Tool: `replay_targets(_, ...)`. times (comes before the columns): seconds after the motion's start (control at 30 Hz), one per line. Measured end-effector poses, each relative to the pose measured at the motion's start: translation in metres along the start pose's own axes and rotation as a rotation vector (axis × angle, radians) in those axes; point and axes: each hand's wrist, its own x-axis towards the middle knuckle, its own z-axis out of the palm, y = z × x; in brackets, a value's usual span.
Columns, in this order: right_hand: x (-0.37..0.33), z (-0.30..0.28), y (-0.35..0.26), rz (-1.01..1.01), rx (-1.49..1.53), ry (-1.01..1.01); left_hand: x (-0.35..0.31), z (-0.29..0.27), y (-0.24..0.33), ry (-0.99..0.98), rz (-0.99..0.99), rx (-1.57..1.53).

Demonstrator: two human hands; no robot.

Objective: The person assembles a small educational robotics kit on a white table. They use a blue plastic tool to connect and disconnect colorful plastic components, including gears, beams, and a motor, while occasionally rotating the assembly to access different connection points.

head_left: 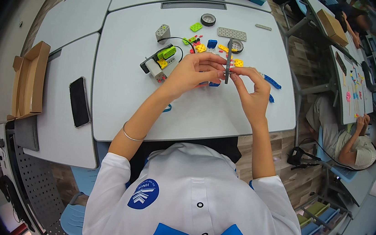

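Note:
Over the table's middle I hold a dark grey building plate (229,53) upright, its thin edge toward me. My left hand (191,74) is closed on the plate's left face. My right hand (253,94) pinches at its right face with thumb and forefinger, on what looks like a small connector peg, mostly hidden. Left of my hands sits a motor assembly (159,66) of grey, lime and yellow parts, with a black cable. A grey motor block (162,32) stands behind it. Beyond my fingers lie yellow bricks (200,48), a blue piece (211,44) and small red pegs.
Two wheels (208,19) and a flat grey perforated plate (232,33) lie farther back. Blue curved pieces (272,81) are at the right. A phone (79,101) and an open cardboard box (30,82) rest on the left table. Another person (354,146) sits at the right.

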Motion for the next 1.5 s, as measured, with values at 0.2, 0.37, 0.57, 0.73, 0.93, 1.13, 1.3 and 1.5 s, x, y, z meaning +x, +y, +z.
replay_targets(0.2, -0.001, 0.004, -0.002, 0.064, 0.098, -0.001, 0.001, -0.002, -0.001, 0.008, 0.04, 0.005)
replay_targets(0.37, -0.005, 0.007, 0.003, 0.108, 0.178, 0.029, -0.001, 0.002, 0.005, 0.022, -0.002, 0.02)
replay_targets(0.57, -0.005, 0.011, -0.001, 0.042, 0.162, 0.065, -0.001, 0.0, 0.001, -0.019, 0.022, 0.009)
replay_targets(0.73, -0.004, 0.013, -0.007, 0.016, 0.121, 0.093, 0.0, -0.002, -0.001, -0.052, 0.017, -0.033)
replay_targets(0.93, -0.004, 0.014, -0.009, 0.004, 0.096, 0.122, 0.002, -0.003, -0.003, -0.061, -0.009, -0.02)
replay_targets(1.13, -0.006, 0.014, -0.005, -0.142, -0.054, 0.161, 0.002, -0.002, -0.004, -0.046, -0.05, -0.002)
replay_targets(1.3, -0.013, 0.022, -0.004, -0.262, -0.168, 0.213, 0.001, -0.003, -0.009, -0.038, -0.001, -0.046)
replay_targets(1.5, -0.015, 0.027, -0.006, -0.343, -0.3, 0.22, 0.003, -0.001, -0.012, 0.022, 0.08, -0.112)
